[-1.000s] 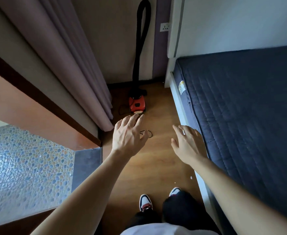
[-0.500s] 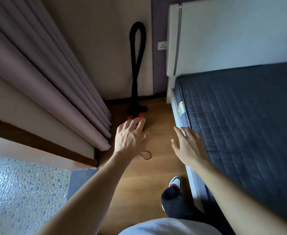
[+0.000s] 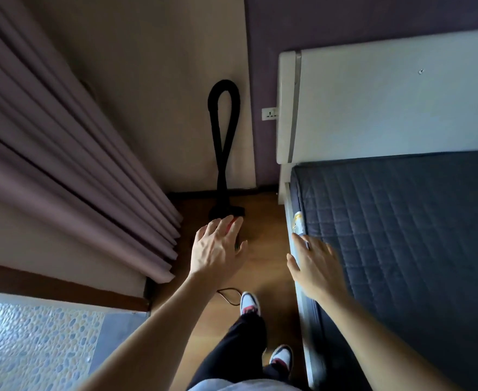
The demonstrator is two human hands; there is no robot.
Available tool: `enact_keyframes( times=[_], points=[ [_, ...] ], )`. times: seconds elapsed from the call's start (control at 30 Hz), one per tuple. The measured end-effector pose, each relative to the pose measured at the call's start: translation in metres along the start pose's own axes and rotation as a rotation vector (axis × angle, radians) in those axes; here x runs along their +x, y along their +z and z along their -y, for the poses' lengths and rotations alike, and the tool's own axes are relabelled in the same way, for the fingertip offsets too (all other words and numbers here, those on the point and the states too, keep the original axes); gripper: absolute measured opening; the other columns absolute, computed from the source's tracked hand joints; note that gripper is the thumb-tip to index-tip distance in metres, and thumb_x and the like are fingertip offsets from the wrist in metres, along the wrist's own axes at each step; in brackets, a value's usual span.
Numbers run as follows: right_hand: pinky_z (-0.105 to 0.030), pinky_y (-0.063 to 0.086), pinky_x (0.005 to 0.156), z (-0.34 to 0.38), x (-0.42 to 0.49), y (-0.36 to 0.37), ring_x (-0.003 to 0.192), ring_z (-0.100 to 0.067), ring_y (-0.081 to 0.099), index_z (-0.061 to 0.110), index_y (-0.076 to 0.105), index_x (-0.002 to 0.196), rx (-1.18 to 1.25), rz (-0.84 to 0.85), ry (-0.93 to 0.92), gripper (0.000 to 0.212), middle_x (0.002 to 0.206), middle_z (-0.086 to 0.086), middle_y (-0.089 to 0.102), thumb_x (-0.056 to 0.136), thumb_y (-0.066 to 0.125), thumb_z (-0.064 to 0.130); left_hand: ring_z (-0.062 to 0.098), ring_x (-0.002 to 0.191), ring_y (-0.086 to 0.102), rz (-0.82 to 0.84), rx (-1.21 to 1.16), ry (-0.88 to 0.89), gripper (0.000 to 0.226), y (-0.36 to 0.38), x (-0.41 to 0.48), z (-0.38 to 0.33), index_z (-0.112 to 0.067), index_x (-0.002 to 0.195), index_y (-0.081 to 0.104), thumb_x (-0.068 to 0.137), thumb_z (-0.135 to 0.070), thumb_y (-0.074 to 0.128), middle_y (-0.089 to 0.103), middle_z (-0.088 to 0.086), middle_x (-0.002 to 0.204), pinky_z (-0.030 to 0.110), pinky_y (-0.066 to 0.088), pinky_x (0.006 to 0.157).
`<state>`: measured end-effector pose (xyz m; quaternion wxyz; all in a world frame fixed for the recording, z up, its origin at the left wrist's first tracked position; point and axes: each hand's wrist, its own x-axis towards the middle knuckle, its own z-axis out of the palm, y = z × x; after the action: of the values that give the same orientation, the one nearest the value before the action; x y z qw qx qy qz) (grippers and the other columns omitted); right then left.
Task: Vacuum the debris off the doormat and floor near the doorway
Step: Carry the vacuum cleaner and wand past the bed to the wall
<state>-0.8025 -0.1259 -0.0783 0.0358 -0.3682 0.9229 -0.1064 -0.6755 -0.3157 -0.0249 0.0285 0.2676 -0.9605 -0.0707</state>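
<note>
Stage: fetching the tool; judging by how things lie, no cleaning has begun.
Vacuum (image 3: 221, 176): stands on the floor (image 3: 266, 244) at its far end, against the wall, between the curtain (image 3: 77, 165) and the bed (image 3: 401, 235). Its black hose loops up the wall, and its red body is mostly hidden behind the left hand.
Left hand (image 3: 218, 252): stretched toward the vacuum, grip spread and holding nothing. I cannot tell whether the fingertips touch the red body.
Right hand (image 3: 316, 266): over the bed's near-side edge, grip spread and relaxed, holding nothing.
Cord (image 3: 229, 296): a loose loop lies on the floor just beside the forward shoe (image 3: 249, 301); its plug is not in view.
Socket (image 3: 270, 113): on the wall by the headboard, apparently with nothing plugged in.
Mat (image 3: 116, 342): a grey patch at the floor's left edge, next to the pebbled flooring (image 3: 29, 348); probably the doormat.
Debris: none I can make out.
Done: nothing yet.
Left: grasp the vacuum, plug it in, carry it to the mat, clean the mat and the floor around it.
</note>
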Motion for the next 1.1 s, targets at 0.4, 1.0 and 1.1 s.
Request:
enact_keyframes(
  times=[0.4,1.0,1.1],
  points=[
    [-0.048,0.052,0.099,-0.006,0.161,0.005,0.115,-0.028,0.065,0.017,0.059,0.138,-0.095,0.065,-0.074,0.051,0.127,-0.006,0.066,0.092,0.062,0.038,0.021,0.135,0.045,0.021,-0.086,-0.047,0.061,0.030,0.162,0.026,-0.027,0.145,0.048,0.090,-0.053,0.041,0.051,-0.002,0.146,0.043,0.039,0.106],
    [-0.052,0.056,0.092,0.061,0.415,0.022,0.107,-0.029,0.068,0.012,0.068,0.128,-0.125,0.162,-0.295,0.053,0.117,-0.009,0.069,0.080,0.078,0.032,0.020,0.141,0.036,0.102,-0.125,-0.311,0.058,0.040,0.329,0.146,-0.029,0.152,0.034,0.099,-0.052,0.040,0.039,-0.002,0.155,0.039,0.033,0.111],
    [-0.054,0.058,0.088,0.071,0.439,0.032,0.102,-0.030,0.069,0.011,0.071,0.124,-0.134,0.177,-0.352,0.056,0.114,-0.009,0.071,0.073,0.085,0.030,0.021,0.136,0.042,0.078,-0.139,-0.403,0.057,0.044,0.331,0.158,-0.027,0.149,0.042,0.097,-0.051,0.044,0.046,-0.001,0.151,0.038,0.037,0.107]
  ],
)
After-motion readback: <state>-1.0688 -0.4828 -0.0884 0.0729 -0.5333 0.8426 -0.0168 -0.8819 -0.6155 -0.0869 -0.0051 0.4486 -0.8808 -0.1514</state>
